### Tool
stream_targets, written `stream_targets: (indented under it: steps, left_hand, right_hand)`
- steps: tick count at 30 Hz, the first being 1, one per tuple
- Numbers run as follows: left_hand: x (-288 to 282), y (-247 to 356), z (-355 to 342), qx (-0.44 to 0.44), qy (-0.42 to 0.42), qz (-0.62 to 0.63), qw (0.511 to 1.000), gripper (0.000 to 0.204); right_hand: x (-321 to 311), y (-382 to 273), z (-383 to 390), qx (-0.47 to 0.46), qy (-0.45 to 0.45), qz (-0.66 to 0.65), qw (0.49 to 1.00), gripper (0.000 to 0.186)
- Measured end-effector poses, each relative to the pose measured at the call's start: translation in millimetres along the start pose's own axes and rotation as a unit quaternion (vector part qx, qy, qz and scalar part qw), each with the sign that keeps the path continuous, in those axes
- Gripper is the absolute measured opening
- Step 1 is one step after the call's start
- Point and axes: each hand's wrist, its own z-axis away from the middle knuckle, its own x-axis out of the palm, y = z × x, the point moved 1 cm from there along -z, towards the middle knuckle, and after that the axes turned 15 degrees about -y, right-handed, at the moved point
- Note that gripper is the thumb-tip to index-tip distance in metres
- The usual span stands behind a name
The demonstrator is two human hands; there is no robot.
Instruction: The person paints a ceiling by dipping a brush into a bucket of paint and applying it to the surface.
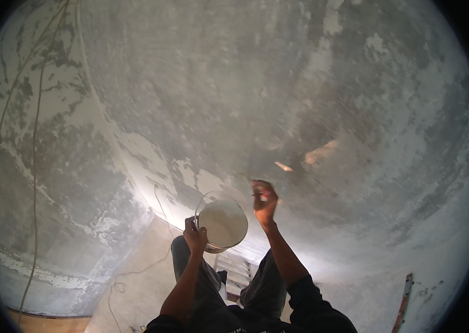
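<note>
Bucket [227, 247], pale contents [223, 225], held up nr the knees [180, 248]. L hand [195, 236]: clamped on bucket's L side. R hand [265, 201]: just R of bucket, blurred, curled tight round thin tool [246, 178], type unclear. Patchy grey wall [201, 83] beyond bucket; ladder [239, 267] below; cable [36, 150] well L of it.

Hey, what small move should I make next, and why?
Perhaps ease your right hand toward the wall: it is raised beside the bucket your left hand holds, and the wall is patchy, grey and pale. Whatever the right hand grips is too blurred to name.
</note>
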Motion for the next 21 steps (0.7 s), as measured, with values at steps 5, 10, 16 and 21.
stream_targets:
  steps: [5, 10, 16, 21]
  left_hand:
    - [-15, 34, 2, 0.075, -0.083, 0.033, 0.993, 0.036]
    - [-9, 56, 15, 0.131, -0.201, 0.039, 0.970, 0.036]
    - [-5, 115, 23, 0.201, -0.296, -0.055, 0.932, 0.039]
    - [-8, 134, 28, 0.279, -0.302, -0.081, 0.908, 0.038]
  right_hand:
    - [-75, -68, 48, 0.168, 0.068, -0.134, 0.974, 0.018]
    - [-79, -90, 105, 0.217, -0.122, -0.152, 0.957, 0.012]
    - [-36, -85, 118, 0.117, -0.209, 0.076, 0.968, 0.014]
    - [-6, -57, 131, 0.207, -0.149, 0.114, 0.960, 0.014]
